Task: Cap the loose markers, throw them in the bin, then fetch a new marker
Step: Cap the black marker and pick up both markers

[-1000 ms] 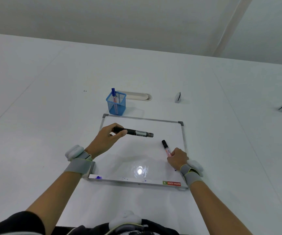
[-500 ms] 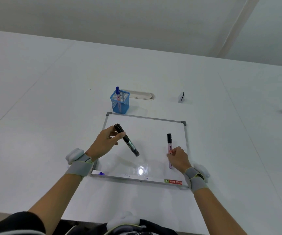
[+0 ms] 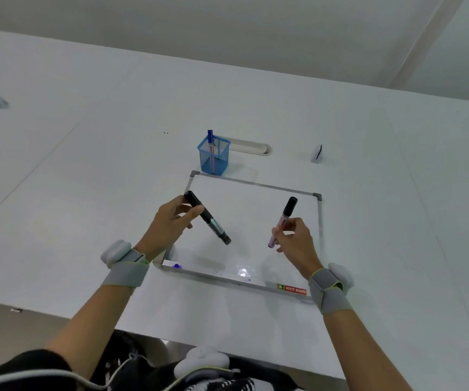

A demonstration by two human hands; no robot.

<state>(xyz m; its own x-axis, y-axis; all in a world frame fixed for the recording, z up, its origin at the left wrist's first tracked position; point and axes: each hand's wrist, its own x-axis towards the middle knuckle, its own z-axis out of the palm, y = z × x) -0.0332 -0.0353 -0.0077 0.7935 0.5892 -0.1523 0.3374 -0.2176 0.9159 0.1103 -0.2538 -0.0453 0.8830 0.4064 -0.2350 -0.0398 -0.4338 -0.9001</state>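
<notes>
My left hand (image 3: 168,221) grips a black marker (image 3: 210,221) near its capped end, the barrel slanting down to the right above the whiteboard (image 3: 244,210). In my right hand (image 3: 295,238) is a pink marker with a black cap (image 3: 282,221), held in the air nearly upright, cap pointing away from me. Behind the board stands a blue mesh pen holder (image 3: 213,158) with a blue marker (image 3: 210,141) sticking out of it.
The whiteboard lies flat on a white table (image 3: 86,193), with a purple smudge at its near left corner. A cable slot (image 3: 251,148) sits behind the holder, and a small white object (image 3: 316,153) lies to its right.
My right hand has lifted the pink marker off the board and raised it. My left hand swung the black marker from level to slanting down.
</notes>
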